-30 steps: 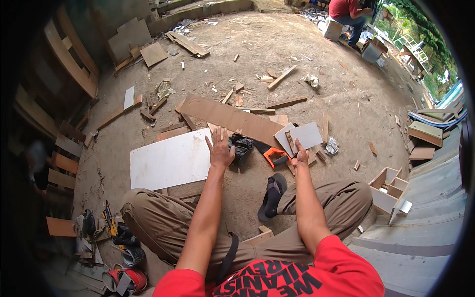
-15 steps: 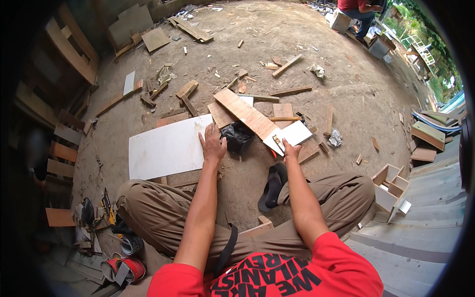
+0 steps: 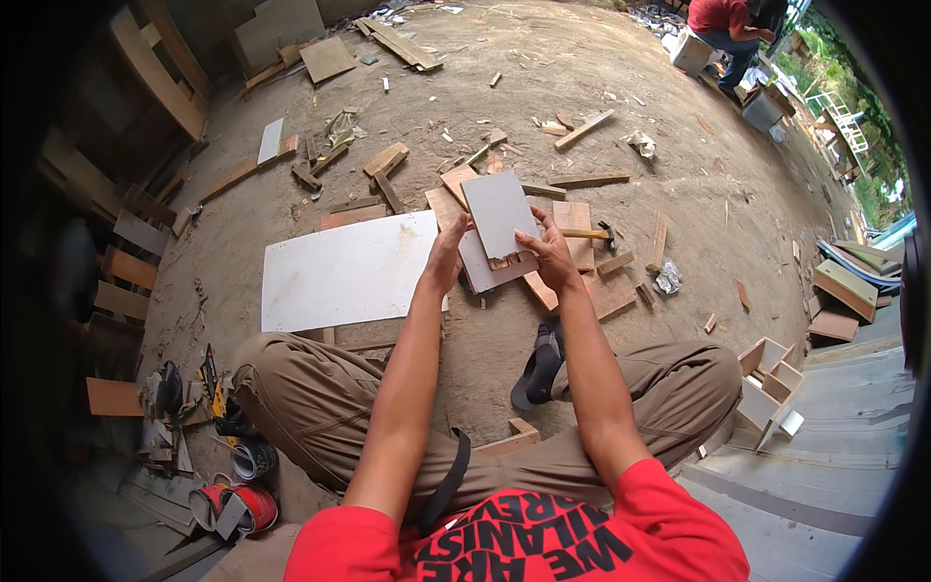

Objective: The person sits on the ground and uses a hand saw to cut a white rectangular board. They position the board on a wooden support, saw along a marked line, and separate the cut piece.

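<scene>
I sit on a dirt floor with both arms stretched forward. My left hand and my right hand hold a small piece made of grey-white panels between them, lifted off the ground. One panel stands up facing me, another lies below it, and bare wood shows at their joint. My left hand grips the left edge, my right hand the lower right edge. A hammer lies on the ground just right of my right hand.
A large white board lies flat to the left. Wood offcuts and planks litter the floor ahead. A small open white box stands at my right knee. Tools lie at lower left. Another person in red sits far off.
My hands lifted the grey-white panel piece off the ground and turned it up toward me. The dark tool and orange object near my hands earlier are out of sight.
</scene>
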A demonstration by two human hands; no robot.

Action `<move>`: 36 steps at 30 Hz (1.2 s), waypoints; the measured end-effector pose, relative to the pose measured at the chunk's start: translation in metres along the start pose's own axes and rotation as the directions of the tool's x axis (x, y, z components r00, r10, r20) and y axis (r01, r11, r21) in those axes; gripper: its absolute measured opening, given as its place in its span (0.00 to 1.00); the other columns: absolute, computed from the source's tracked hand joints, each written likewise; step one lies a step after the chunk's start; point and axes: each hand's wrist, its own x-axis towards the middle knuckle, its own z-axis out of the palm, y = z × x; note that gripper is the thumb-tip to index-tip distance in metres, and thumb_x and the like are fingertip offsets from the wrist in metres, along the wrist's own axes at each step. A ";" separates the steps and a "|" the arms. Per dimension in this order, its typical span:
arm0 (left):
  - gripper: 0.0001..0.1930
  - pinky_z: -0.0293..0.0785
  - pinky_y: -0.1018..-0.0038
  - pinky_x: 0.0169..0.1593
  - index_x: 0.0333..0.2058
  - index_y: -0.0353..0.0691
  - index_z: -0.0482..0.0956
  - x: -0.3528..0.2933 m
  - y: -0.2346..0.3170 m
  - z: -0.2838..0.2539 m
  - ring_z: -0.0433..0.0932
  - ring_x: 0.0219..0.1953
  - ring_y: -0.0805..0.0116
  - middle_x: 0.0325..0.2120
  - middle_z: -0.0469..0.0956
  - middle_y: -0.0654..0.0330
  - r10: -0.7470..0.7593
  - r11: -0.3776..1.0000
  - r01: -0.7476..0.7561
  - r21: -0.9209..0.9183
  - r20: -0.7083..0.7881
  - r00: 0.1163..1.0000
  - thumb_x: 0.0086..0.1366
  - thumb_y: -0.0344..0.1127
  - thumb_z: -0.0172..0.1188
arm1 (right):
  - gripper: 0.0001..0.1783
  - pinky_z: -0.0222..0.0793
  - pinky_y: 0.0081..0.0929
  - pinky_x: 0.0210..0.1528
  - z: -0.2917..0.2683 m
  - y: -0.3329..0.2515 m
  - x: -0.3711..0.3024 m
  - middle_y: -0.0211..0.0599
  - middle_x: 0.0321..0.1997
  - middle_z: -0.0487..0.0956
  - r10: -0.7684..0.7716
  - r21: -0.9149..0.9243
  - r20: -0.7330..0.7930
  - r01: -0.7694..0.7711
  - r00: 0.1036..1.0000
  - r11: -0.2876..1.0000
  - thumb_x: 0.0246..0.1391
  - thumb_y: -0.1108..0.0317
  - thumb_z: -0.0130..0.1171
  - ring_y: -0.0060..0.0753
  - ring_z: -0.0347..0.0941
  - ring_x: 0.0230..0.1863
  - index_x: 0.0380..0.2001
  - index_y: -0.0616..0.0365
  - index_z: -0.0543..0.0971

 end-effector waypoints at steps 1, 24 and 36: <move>0.41 0.71 0.60 0.62 0.63 0.33 0.65 -0.006 0.005 0.006 0.75 0.58 0.54 0.59 0.71 0.47 -0.002 0.986 0.012 -0.167 0.057 0.998 0.67 0.65 0.53 | 0.36 0.79 0.25 0.48 0.016 -0.003 -0.001 0.37 0.51 0.78 -0.002 0.008 0.011 0.002 1.000 1.000 0.55 0.71 0.68 0.29 0.78 0.49 0.63 0.59 0.62; 0.51 0.71 0.53 0.63 0.66 0.28 0.51 -0.018 0.060 -0.020 0.71 0.62 0.50 0.60 0.67 0.40 -0.020 0.938 -0.004 -0.347 -0.064 0.998 0.67 0.75 0.35 | 0.47 0.75 0.30 0.50 0.110 0.023 0.010 0.47 0.50 0.76 0.050 -0.505 0.088 0.001 0.995 0.863 0.45 0.46 0.75 0.34 0.76 0.49 0.57 0.71 0.67; 0.51 0.69 0.61 0.61 0.68 0.36 0.55 -0.020 0.052 -0.003 0.73 0.59 0.58 0.55 0.73 0.47 0.176 0.978 -0.172 0.118 -0.026 0.984 0.57 0.64 0.65 | 0.42 0.76 0.31 0.45 0.130 -0.004 -0.012 0.34 0.47 0.75 0.339 -0.093 -0.007 -0.339 0.941 0.936 0.52 0.37 0.65 0.29 0.74 0.48 0.59 0.57 0.69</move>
